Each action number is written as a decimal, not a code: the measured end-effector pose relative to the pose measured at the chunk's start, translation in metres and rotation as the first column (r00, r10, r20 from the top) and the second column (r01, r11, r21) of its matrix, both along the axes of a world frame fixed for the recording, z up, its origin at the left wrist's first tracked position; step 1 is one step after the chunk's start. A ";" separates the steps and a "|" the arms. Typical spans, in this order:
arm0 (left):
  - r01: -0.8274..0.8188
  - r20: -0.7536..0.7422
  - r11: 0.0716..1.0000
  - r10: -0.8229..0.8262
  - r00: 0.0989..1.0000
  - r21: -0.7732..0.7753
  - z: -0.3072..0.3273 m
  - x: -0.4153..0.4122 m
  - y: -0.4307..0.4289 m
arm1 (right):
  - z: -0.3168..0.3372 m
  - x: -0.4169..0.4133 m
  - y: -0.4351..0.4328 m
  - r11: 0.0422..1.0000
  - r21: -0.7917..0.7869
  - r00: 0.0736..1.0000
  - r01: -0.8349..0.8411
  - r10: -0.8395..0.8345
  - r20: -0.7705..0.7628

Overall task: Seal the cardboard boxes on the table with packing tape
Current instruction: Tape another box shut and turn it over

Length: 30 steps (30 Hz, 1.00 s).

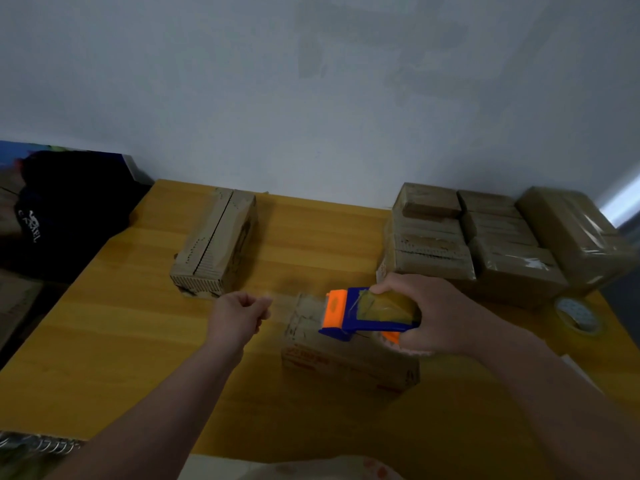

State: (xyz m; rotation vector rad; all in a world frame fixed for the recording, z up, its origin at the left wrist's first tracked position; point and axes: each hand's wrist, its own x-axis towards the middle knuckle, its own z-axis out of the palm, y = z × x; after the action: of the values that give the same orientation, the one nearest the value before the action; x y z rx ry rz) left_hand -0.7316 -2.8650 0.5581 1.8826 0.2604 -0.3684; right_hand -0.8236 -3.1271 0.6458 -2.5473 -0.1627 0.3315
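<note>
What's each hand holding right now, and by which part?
The right hand grips the blue and orange tape dispenser around its roll end. The left hand pinches the free end of the tape strip pulled out over the box.

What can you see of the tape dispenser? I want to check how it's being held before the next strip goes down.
The tape dispenser is a blue plastic handheld frame with an orange front piece, carrying a roll of clear, yellowish packing tape. The right hand grips it from the right, fingers wrapped over the roll. It is tilted, orange end pointing left, just over the top of the nearest cardboard box. A blurred stretch of tape seems to run left from it toward the closed left hand; whether it touches the box is unclear.
</note>
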 end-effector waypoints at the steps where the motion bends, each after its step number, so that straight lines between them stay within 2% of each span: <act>1: 0.003 0.004 0.999 -0.003 1.000 0.033 -0.004 0.000 -0.001 | 0.000 0.001 0.001 1.000 -0.014 1.000 -0.003 0.003 0.001; 9: 0.155 0.073 0.942 -0.184 0.980 0.298 -0.030 -0.008 -0.017 | -0.002 0.000 0.005 0.998 -0.064 0.999 0.004 -0.001 0.045; 12: 0.191 0.106 0.928 -0.236 0.966 0.320 -0.036 -0.008 -0.018 | -0.006 -0.002 0.006 0.997 -0.079 0.997 0.009 -0.002 0.079; 15: 0.271 -0.002 0.927 -0.280 0.960 0.260 -0.039 -0.007 -0.016 | -0.008 -0.002 0.006 0.996 -0.083 0.993 0.024 -0.014 0.118; 17: 0.346 -0.098 0.887 -0.332 0.938 0.305 -0.040 -0.009 -0.013 | -0.008 -0.002 0.006 0.996 -0.085 0.991 0.029 -0.017 0.135; 19: 0.280 -0.028 0.888 -0.291 0.956 0.364 -0.034 -0.010 -0.012 | -0.009 -0.003 0.006 0.996 -0.086 0.989 0.034 -0.021 0.146; 20: 0.202 0.044 0.933 -0.225 0.973 0.297 -0.027 -0.013 -0.014 | -0.010 -0.003 0.005 0.996 -0.086 0.989 0.036 -0.023 0.149; 22: 0.103 0.107 0.995 -0.102 0.989 0.000 -0.010 -0.021 -0.019 | -0.011 -0.004 0.004 0.995 -0.086 0.988 0.043 -0.029 0.153; 23: 0.138 0.093 0.985 -0.128 0.987 -0.105 -0.001 -0.026 -0.022 | -0.011 -0.004 0.004 0.995 -0.083 0.988 0.047 -0.034 0.153; 25: 0.330 0.077 0.937 -0.323 0.943 -0.112 0.006 -0.036 -0.026 | -0.011 -0.004 0.004 0.996 -0.075 0.986 0.054 -0.042 0.159; 27: 0.471 0.039 0.882 -0.471 0.882 0.006 0.002 -0.036 -0.025 | -0.010 -0.005 0.005 0.996 -0.066 0.985 0.062 -0.050 0.168; 29: 0.547 -0.021 0.829 -0.548 0.836 0.119 -0.003 -0.029 -0.023 | -0.010 -0.005 0.006 0.996 -0.056 0.985 0.064 -0.055 0.162; 30: 0.576 0.008 0.791 -0.590 0.807 0.207 -0.005 -0.025 -0.022 | -0.010 -0.005 0.006 0.996 -0.054 0.986 0.065 -0.055 0.159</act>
State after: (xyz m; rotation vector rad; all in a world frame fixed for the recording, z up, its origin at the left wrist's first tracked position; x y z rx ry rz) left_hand -0.7566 -2.8870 0.5529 2.1437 -0.3709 -0.7123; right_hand -0.8287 -3.1213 0.6356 -2.6303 -0.1370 0.1130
